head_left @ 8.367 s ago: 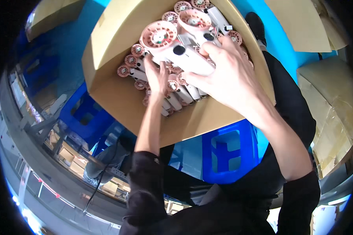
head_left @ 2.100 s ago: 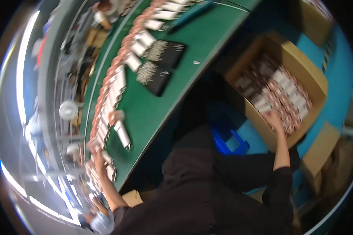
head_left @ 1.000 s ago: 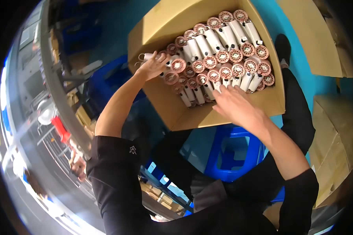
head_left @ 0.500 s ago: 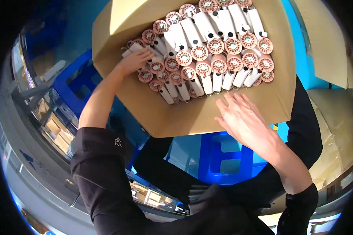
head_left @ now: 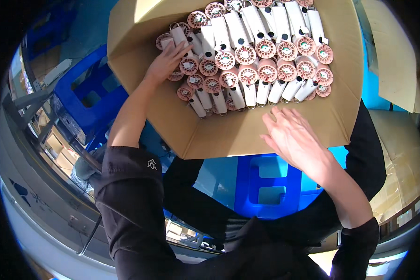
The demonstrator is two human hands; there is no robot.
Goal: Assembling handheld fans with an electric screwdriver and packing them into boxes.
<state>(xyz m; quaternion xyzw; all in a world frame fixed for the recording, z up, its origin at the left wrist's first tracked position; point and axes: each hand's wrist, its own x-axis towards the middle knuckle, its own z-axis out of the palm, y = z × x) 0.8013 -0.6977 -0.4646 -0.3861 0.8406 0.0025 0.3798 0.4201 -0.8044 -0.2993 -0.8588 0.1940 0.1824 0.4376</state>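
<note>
Left hand (head_left: 164, 64): touched one fan (head_left: 178, 36); could not tell if it gripped.
Right hand (head_left: 295, 136): was loose, by the box's (head_left: 214, 140) near wall.
Fans (head_left: 245, 55): lay in rows inside the box.

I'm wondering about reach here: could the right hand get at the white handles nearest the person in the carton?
Probably yes. The right hand looks empty and sits just short of those white handles, with nothing visible between. The carton is open; the left hand is off leftward.

Bright light streaks the carton (head_left: 247, 135), shadows fall inside, and fisheye edges bend toward black corners.
</note>
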